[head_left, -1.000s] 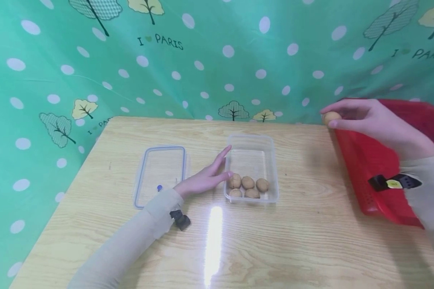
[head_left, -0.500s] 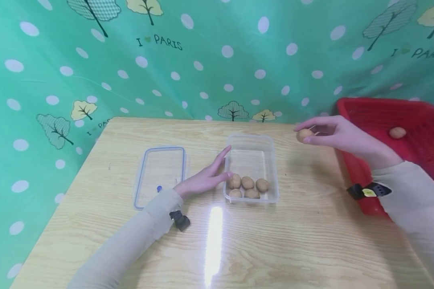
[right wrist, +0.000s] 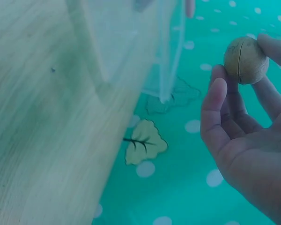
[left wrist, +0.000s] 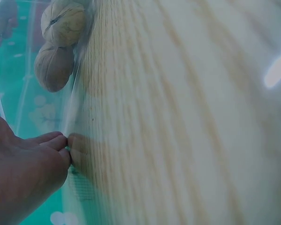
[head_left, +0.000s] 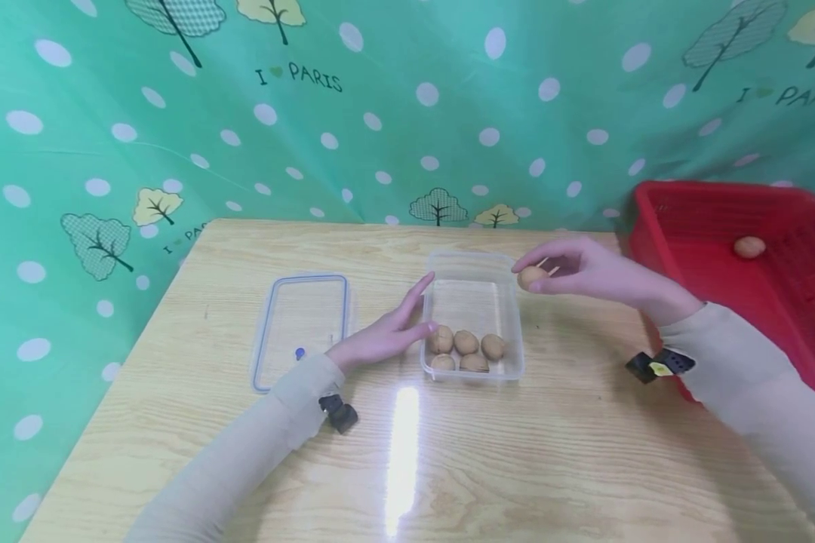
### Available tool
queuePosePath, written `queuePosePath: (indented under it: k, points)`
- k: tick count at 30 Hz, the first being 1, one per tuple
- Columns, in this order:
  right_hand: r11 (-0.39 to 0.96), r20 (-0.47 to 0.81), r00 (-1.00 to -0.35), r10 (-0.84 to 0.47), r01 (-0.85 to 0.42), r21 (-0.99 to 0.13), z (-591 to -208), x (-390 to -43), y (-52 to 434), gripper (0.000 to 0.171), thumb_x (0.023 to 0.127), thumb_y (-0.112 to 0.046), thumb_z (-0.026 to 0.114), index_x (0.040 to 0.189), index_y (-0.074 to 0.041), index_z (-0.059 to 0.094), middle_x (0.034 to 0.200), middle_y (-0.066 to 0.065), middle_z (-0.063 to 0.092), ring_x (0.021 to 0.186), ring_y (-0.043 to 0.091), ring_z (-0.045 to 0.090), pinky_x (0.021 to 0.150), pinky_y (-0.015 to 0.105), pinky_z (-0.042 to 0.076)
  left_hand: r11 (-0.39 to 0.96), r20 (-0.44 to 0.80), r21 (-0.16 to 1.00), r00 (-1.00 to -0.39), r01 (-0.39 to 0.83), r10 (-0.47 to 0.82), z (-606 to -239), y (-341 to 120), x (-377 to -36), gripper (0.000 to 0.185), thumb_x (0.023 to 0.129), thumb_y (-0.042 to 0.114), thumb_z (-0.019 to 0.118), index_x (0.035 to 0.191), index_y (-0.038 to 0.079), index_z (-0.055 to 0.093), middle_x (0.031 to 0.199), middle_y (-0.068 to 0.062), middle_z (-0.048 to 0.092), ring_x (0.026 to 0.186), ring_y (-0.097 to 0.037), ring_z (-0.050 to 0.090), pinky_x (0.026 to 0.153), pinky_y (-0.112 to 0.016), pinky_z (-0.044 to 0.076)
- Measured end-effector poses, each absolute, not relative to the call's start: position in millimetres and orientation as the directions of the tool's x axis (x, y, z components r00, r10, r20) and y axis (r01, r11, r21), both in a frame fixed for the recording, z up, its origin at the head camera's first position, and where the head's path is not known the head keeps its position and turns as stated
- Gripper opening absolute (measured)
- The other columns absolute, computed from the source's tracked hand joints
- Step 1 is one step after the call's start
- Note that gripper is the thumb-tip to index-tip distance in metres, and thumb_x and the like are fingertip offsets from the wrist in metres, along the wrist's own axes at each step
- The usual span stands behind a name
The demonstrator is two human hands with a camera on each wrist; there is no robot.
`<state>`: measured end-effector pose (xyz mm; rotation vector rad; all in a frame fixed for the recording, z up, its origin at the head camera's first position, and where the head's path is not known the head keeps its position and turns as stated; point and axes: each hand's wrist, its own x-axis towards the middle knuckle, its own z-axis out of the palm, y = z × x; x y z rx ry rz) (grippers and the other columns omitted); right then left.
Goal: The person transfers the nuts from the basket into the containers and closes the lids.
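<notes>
My right hand [head_left: 564, 268] pinches a walnut [head_left: 532, 277] at its fingertips, just above the right rim of the clear plastic box [head_left: 474, 270]. The right wrist view shows the same walnut [right wrist: 246, 60] between thumb and fingers. Several walnuts [head_left: 465, 350] lie at the near end of the box. My left hand [head_left: 394, 332] lies with straight fingers against the box's left wall, and the left wrist view shows its fingers [left wrist: 56, 145] touching the wall, with two walnuts [left wrist: 56, 65] behind the clear plastic.
The box's clear lid [head_left: 302, 326] with a blue rim lies flat to the left of my left hand. A red basket [head_left: 686, 226] stands at the table's right edge with one walnut [head_left: 749, 246] inside. A green dotted curtain hangs behind the wooden table [head_left: 407, 467].
My right hand has carried the walnut leftward and down from the red basket's corner to the box's right rim. The left hand and the box have stayed put.
</notes>
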<state>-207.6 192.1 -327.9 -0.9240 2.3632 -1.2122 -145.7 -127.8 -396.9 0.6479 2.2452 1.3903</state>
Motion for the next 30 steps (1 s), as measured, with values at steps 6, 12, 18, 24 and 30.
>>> queuePosePath:
  k: [6,12,18,24,30]
  points:
    - [0.472,-0.077,-0.714,-0.696,-0.374,-0.798,-337.7,-207.4,178.6,0.027,0.089,-0.014,0.071,0.115,-0.008,0.069,0.111,0.005,0.066,0.094,0.023,0.061,0.081,0.029,0.054,0.386,-0.089,0.904,-0.802,0.184,0.591,-427.9,-128.4,-160.0,0.078,0.102,0.027,0.047,0.155,0.022,-0.010,0.160,-0.006,-0.007,0.144,-0.032,0.012,0.114,-0.049,0.017]
    - [0.474,-0.092,-0.696,-0.712,-0.380,-0.794,-350.6,-207.7,165.3,0.029,0.089,-0.018,0.071,0.117,-0.010,0.068,0.113,0.002,0.066,0.097,0.021,0.062,0.084,0.032,0.053,0.389,-0.081,0.902,-0.810,0.189,0.581,-435.0,-129.9,-162.0,0.078,0.101,0.034,0.048,0.154,0.033,-0.009,0.160,-0.001,-0.005,0.144,-0.028,0.015,0.113,-0.049,0.019]
    - [0.404,-0.019,-0.682,-0.731,-0.410,-0.817,-358.3,-206.7,153.7,0.032,0.090,-0.016,0.069,0.120,-0.005,0.066,0.116,0.004,0.066,0.104,0.019,0.059,0.090,0.034,0.049,0.389,-0.087,0.905,-0.820,0.172,0.565,-431.3,-130.3,-159.7,0.078,0.101,0.036,0.049,0.154,0.036,-0.008,0.160,-0.005,-0.002,0.143,-0.027,0.015,0.113,-0.049,0.019]
    - [0.341,0.051,-0.674,-0.737,-0.436,-0.833,-360.6,-203.4,141.4,0.031,0.089,-0.012,0.070,0.119,-0.002,0.066,0.115,0.007,0.066,0.106,0.020,0.059,0.093,0.036,0.049,0.395,-0.087,0.901,-0.819,0.178,0.567,-432.6,-131.0,-160.5,0.078,0.101,0.036,0.048,0.154,0.036,-0.008,0.161,-0.005,-0.003,0.143,-0.029,0.016,0.113,-0.049,0.020]
    - [0.293,0.066,-0.625,-0.778,-0.453,-0.842,-371.3,-200.4,122.9,0.029,0.089,-0.006,0.069,0.117,0.001,0.066,0.115,0.011,0.066,0.103,0.024,0.061,0.088,0.038,0.052,0.395,-0.087,0.901,-0.819,0.179,0.568,-433.1,-131.0,-160.1,0.078,0.101,0.036,0.049,0.154,0.038,-0.008,0.161,-0.006,0.000,0.143,-0.029,0.017,0.112,-0.052,0.021]
